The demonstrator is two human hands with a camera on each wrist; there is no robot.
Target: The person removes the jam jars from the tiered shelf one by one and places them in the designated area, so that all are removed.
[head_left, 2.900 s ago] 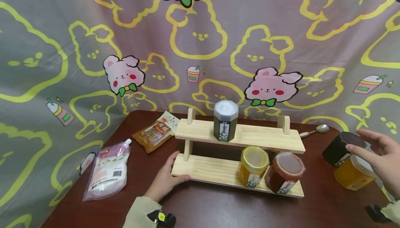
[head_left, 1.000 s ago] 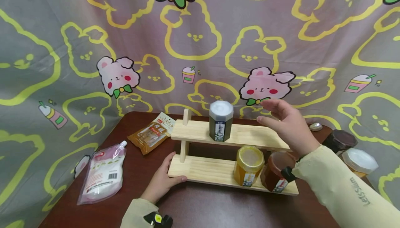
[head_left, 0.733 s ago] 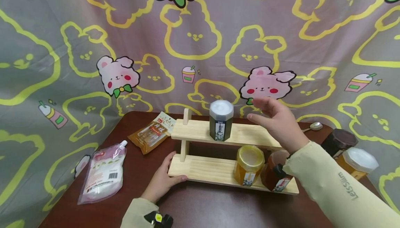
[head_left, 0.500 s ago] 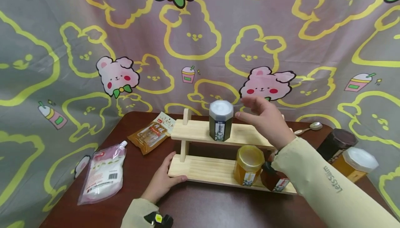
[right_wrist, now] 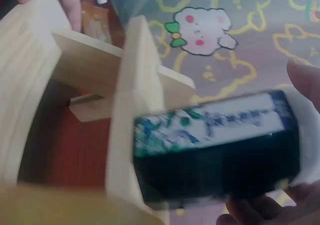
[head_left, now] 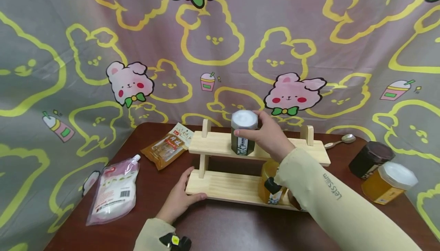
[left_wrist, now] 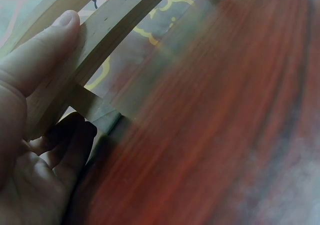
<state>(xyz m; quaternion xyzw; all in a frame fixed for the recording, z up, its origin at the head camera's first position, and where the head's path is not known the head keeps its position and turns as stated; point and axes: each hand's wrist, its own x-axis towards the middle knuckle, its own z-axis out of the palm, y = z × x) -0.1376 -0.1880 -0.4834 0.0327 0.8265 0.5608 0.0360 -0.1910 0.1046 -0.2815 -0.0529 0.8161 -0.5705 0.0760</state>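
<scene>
A two-tier wooden shelf stands on the table. My left hand grips the left end of its lower board, thumb in front and fingers behind. On the upper board is a dark octagonal jar with a whitish lid. My right hand holds this jar near the lid, its thumb across the front; the right wrist view shows the jar's label from the side. A yellow jar on the lower board is partly covered by my right wrist. The reddish jar beside it is almost wholly hidden behind the sleeve.
Right of the shelf stand a dark jar and an amber jar with a white lid. A spoon lies behind them. To the left lie a brown packet and a white spouted pouch. A patterned curtain hangs behind.
My right hand has come from the jars at the right, leftward over the shelf, and has taken hold of the dark jar on the upper board. The left hand keeps its grip.
</scene>
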